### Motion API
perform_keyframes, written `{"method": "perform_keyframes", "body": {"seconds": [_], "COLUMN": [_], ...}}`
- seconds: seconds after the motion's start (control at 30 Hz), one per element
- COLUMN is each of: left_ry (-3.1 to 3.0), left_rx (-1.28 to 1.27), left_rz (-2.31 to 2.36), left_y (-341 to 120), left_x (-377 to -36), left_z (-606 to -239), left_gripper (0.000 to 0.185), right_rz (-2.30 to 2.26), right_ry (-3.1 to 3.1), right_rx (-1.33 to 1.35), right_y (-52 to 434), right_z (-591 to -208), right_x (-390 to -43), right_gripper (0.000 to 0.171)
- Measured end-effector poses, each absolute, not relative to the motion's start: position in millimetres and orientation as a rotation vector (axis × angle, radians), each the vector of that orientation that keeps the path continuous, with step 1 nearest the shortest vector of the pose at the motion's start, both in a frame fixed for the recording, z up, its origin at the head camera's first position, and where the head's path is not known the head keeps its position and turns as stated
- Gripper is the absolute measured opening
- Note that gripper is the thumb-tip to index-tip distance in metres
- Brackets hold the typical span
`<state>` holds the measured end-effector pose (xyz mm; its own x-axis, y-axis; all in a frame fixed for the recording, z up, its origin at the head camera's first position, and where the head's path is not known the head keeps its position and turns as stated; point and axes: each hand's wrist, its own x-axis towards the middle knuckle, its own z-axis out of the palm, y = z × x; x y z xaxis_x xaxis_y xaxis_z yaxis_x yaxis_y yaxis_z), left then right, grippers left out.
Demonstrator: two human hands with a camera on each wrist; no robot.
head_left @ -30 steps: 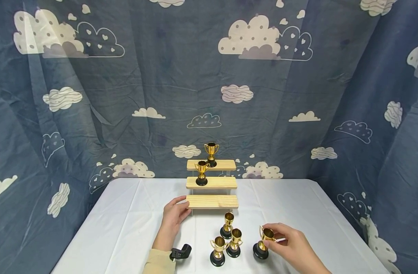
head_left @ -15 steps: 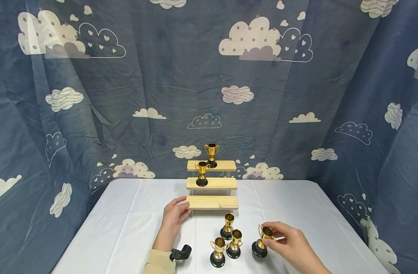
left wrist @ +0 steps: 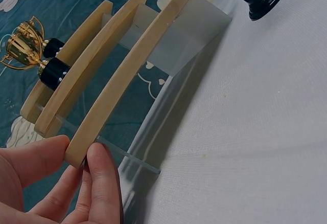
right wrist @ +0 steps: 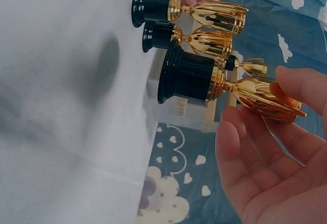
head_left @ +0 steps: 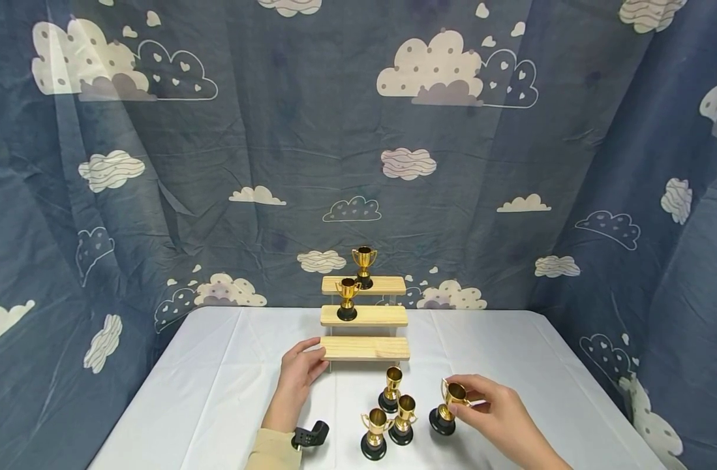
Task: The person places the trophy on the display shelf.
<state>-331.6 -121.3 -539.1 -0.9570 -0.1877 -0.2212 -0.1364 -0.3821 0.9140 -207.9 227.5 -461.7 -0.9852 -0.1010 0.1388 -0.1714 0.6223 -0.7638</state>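
Observation:
My left hand point(head_left: 296, 377) pinches the left end of the lowest board of a three-step wooden display stand point(head_left: 366, 348); the left wrist view shows thumb and fingers on either side of the board point(left wrist: 127, 75). My right hand point(head_left: 502, 411) holds a small gold trophy cup point(head_left: 452, 399) by its bowl, thumb on one side and fingers on the other. Its black base point(right wrist: 186, 75) hangs over the white cloth, apart from its shadow in the right wrist view. One gold trophy point(head_left: 364, 259) stands on the top step, another point(head_left: 348, 297) on the middle step, left of centre.
Three more gold trophies stand grouped on the white table point(head_left: 229, 391) in front of the stand: a rear one point(head_left: 391, 388), a right one point(head_left: 404, 421) and a front one point(head_left: 374, 434). A dark curtain point(head_left: 299, 117) with cloud prints hangs behind the table.
My right hand has moved the trophy slightly up and to the left in the head view. My left hand stays on the stand, and the other trophies have not moved.

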Motion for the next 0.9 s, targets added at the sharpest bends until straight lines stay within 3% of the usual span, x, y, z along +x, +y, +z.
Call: {"method": "perform_keyframes", "body": {"seconds": [0.9], "left_ry": [-1.742], "left_rx": [0.458], "left_rz": [-2.550], "left_y": [-122], "left_x": [-330], "left_z": [-537], "left_gripper": [0.042], "right_rz": [1.240], "right_ry": [-2.634], "right_rx": [0.400], "right_y": [213], "right_z": [-436], "right_x": [-225], "right_gripper": [0.035]}}
